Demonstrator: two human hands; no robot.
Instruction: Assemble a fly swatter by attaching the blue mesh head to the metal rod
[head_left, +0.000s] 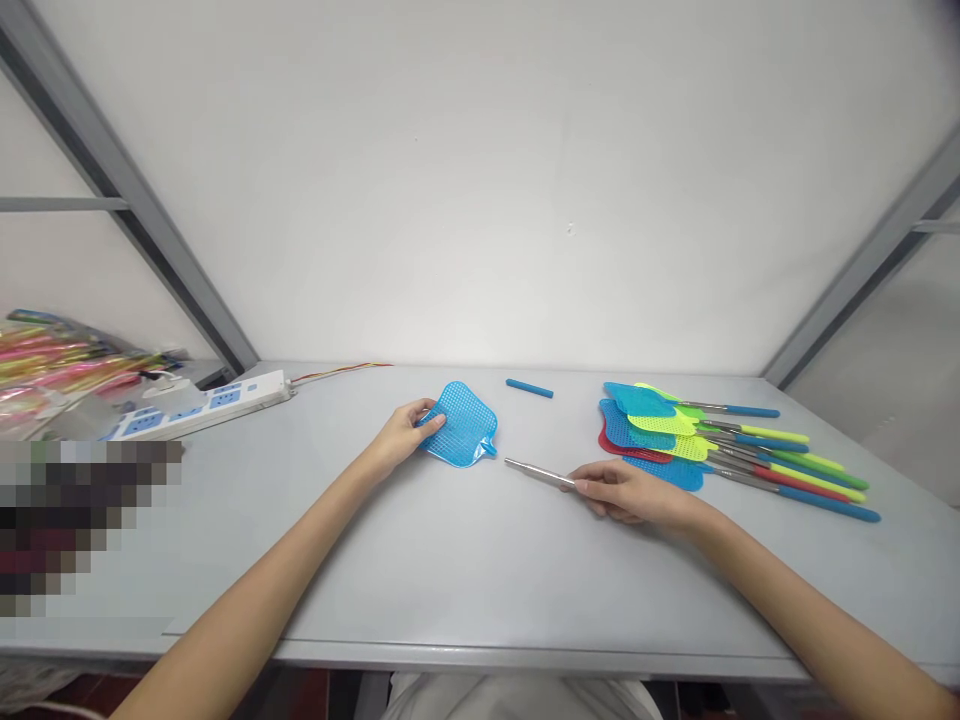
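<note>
My left hand (409,437) grips the left edge of a blue fly swatter head (461,428), thumb on top of its mesh. The head's short socket points right, towards a thin metal rod (534,471). That rod is in my right hand (622,490), its bare tip a little short of the socket and apart from it. My right fingers are wrapped round the rod's other end, which they hide. Behind, a blue handle sleeve (529,388) lies alone on the table.
Several fly swatters (720,450) in blue, yellow, green and red lie piled on the right of the grey table (465,570). At the left are a white power strip (217,405) and bagged colourful items (67,365). A white wall (510,180) stands behind.
</note>
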